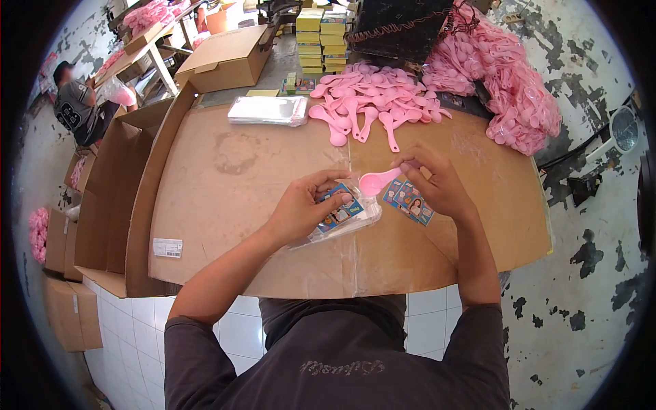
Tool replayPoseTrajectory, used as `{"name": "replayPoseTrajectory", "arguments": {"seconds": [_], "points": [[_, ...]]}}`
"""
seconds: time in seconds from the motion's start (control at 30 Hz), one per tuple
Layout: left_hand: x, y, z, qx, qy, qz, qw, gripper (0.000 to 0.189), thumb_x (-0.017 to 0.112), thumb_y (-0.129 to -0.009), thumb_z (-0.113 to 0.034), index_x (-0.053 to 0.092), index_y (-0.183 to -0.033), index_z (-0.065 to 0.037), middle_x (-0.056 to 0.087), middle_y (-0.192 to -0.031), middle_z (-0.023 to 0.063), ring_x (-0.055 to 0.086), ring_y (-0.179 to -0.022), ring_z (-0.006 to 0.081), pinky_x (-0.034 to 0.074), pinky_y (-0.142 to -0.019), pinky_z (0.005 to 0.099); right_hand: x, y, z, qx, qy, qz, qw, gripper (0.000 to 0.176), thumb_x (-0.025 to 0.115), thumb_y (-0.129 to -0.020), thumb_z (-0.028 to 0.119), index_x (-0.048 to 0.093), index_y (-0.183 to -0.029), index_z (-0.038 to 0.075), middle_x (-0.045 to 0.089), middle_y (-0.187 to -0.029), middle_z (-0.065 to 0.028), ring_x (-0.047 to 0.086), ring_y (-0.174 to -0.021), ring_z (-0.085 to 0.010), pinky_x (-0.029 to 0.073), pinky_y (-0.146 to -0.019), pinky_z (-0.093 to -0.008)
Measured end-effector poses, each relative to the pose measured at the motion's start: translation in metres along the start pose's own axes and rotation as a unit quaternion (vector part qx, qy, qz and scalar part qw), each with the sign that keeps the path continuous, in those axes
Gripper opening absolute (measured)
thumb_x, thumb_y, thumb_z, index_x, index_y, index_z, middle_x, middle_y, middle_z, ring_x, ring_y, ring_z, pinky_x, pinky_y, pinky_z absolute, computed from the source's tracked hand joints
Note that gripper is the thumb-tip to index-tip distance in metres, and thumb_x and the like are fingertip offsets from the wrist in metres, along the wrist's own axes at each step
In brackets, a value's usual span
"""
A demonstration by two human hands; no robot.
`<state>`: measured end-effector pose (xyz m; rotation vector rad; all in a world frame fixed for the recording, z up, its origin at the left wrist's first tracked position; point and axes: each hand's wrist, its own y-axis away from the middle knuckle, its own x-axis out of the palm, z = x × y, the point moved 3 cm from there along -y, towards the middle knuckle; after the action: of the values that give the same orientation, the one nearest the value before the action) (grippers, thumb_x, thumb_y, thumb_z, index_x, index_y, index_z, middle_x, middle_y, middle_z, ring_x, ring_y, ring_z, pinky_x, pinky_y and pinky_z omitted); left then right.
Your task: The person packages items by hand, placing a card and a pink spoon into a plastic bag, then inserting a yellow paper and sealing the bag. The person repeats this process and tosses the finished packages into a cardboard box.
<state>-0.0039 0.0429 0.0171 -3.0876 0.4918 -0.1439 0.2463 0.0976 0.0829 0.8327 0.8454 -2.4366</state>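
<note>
My left hand (318, 201) holds a blue printed card (339, 210) under its thumb, above clear plastic bags (365, 217) lying on the cardboard-covered table (205, 198). A pink scoop (374, 182) is pinched by its handle in my right hand (434, 179), its bowl just right of the card. Beneath my right hand, several printed cards (415, 203) lie on the cardboard. Farther back rests a heap of pink scoops (369, 96), with a stack of clear bags (268, 111) to its left.
An open cardboard box (113, 198) borders the table's left side. Behind are a closed carton (229, 58), card stacks (311, 41) and a black box (396, 31). Bagged pink scoops (523, 102) fill the back right. A person (78, 106) sits far left.
</note>
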Motion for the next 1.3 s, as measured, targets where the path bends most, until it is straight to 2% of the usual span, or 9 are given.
{"name": "replayPoseTrajectory", "arguments": {"seconds": [0.2,0.33,0.43,0.63,0.77,0.83,0.93,1.03,1.3], "points": [[0.004,0.003,-0.008,0.003,-0.071,0.012,0.997,0.036,0.070,-0.100,-0.009,0.064,-0.133,0.003,0.074,-0.114,0.0073,0.066,-0.097,0.0064,0.056,-0.083,0.0229,0.001,-0.007,0.021,-0.019,0.019,0.072,0.997,0.010,0.062,-0.094,0.003,0.067,-0.102,0.000,0.059,-0.094,-0.0131,0.062,-0.083,-0.0262,0.051,-0.074,-0.0360],[0.005,0.002,-0.004,-0.011,-0.011,0.017,1.000,0.036,0.069,-0.101,-0.009,0.063,-0.135,0.003,0.074,-0.115,0.0071,0.066,-0.098,0.0069,0.055,-0.083,0.0230,0.009,-0.008,0.020,-0.041,0.030,0.063,0.997,0.009,0.061,-0.095,0.003,0.067,-0.102,0.000,0.058,-0.095,-0.0136,0.062,-0.085,-0.0276,0.052,-0.078,-0.0378],[0.005,0.003,0.001,-0.008,0.011,0.023,1.000,0.037,0.067,-0.101,-0.008,0.062,-0.136,0.002,0.073,-0.117,0.0076,0.066,-0.100,0.0077,0.055,-0.085,0.0240,0.018,-0.006,0.023,-0.040,0.050,0.062,0.996,0.017,0.059,-0.098,0.004,0.066,-0.113,0.001,0.062,-0.105,-0.0147,0.065,-0.093,-0.0281,0.053,-0.083,-0.0371],[0.006,0.002,0.007,0.003,-0.027,0.053,0.998,0.038,0.067,-0.101,-0.009,0.060,-0.137,0.003,0.072,-0.118,0.0083,0.066,-0.103,0.0096,0.055,-0.089,0.0264,0.038,0.000,0.041,-0.021,-0.101,0.060,0.993,0.039,0.052,-0.104,0.007,0.053,-0.143,0.002,0.061,-0.137,-0.0153,0.066,-0.113,-0.0256,0.053,-0.093,-0.0388],[0.009,0.004,0.003,-0.005,-0.017,0.053,0.998,0.039,0.067,-0.102,-0.011,0.060,-0.138,0.002,0.072,-0.115,0.0074,0.066,-0.103,0.0101,0.055,-0.089,0.0264,0.031,0.000,0.024,-0.035,-0.143,0.074,0.986,0.040,0.052,-0.103,0.006,0.053,-0.143,0.000,0.064,-0.132,-0.0165,0.067,-0.107,-0.0238,0.054,-0.092,-0.0377],[0.010,0.004,0.000,0.009,-0.010,0.043,0.999,0.038,0.067,-0.102,-0.011,0.060,-0.137,0.002,0.072,-0.114,0.0076,0.067,-0.103,0.0104,0.055,-0.089,0.0264,0.030,0.000,0.019,0.019,-0.203,0.059,0.977,0.038,0.053,-0.102,0.004,0.055,-0.140,-0.001,0.067,-0.124,-0.0165,0.069,-0.103,-0.0235,0.054,-0.090,-0.0366],[0.009,0.004,0.000,0.023,0.001,0.037,0.999,0.031,0.066,-0.103,-0.010,0.062,-0.131,0.002,0.072,-0.113,0.0080,0.068,-0.101,0.0106,0.056,-0.088,0.0267,0.024,0.001,0.029,0.074,-0.125,0.117,0.983,0.034,0.055,-0.099,0.000,0.060,-0.132,-0.001,0.069,-0.111,-0.0146,0.069,-0.097,-0.0226,0.054,-0.087,-0.0354],[0.008,0.004,0.003,0.009,-0.017,0.041,0.999,0.023,0.065,-0.103,-0.010,0.063,-0.123,0.001,0.072,-0.111,0.0077,0.068,-0.101,0.0104,0.056,-0.087,0.0269,0.024,0.002,0.031,0.082,-0.108,0.084,0.987,0.031,0.057,-0.095,-0.004,0.064,-0.125,-0.002,0.069,-0.104,-0.0128,0.069,-0.095,-0.0229,0.054,-0.086,-0.0361],[0.010,0.005,0.003,0.070,-0.109,0.032,0.991,0.017,0.066,-0.103,-0.010,0.062,-0.117,0.000,0.072,-0.104,0.0056,0.066,-0.098,0.0087,0.055,-0.084,0.0272,0.029,0.000,0.035,0.014,-0.073,0.089,0.993,0.032,0.057,-0.093,-0.003,0.063,-0.124,-0.002,0.069,-0.108,-0.0153,0.068,-0.098,-0.0272,0.054,-0.088,-0.0379]]}}
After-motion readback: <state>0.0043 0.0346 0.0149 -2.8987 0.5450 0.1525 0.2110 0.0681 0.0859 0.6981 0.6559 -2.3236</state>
